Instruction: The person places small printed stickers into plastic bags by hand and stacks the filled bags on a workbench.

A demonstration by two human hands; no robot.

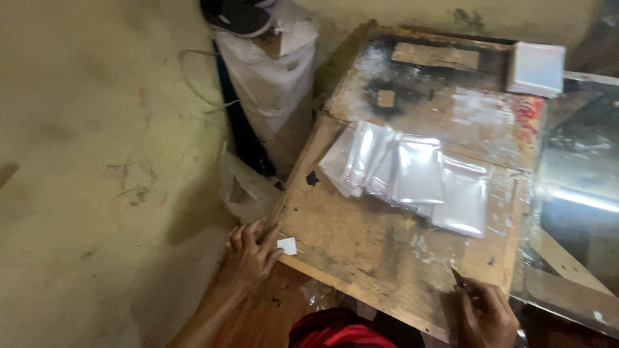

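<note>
We see left hand (250,252) released on desk (361,245) edge, small white card (287,245) at three o'clock; right hand (485,312) grip clenched on thin dark tool (457,276).

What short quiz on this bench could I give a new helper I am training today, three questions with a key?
1. True or false: the clear plastic bags lie fanned out and overlapping on the wooden board.
2. Which hand is nearest the small white piece: A left hand, B right hand?
3. Fill in: the white stack lies at the board's far ____ corner.

Key: 1 true; 2 A; 3 right.
</note>
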